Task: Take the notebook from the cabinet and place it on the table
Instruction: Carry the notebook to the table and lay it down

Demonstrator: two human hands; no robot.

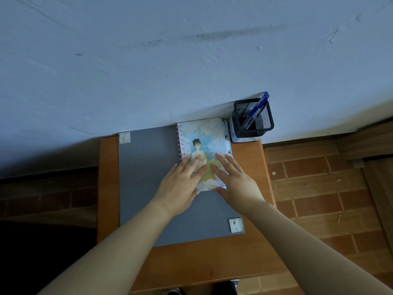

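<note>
A spiral notebook with a pale blue illustrated cover and pink rings lies flat on a grey mat on the small wooden table, at the far right of the mat near the wall. My left hand rests flat on the notebook's lower left part, fingers spread. My right hand lies flat on its lower right corner, with the thumb under or at the near edge. Neither hand is closed around it. No cabinet is in view.
A black mesh pen holder with a blue pen stands at the table's far right corner against the pale wall. Brick floor lies to the right and left. A dark shape fills the lower left.
</note>
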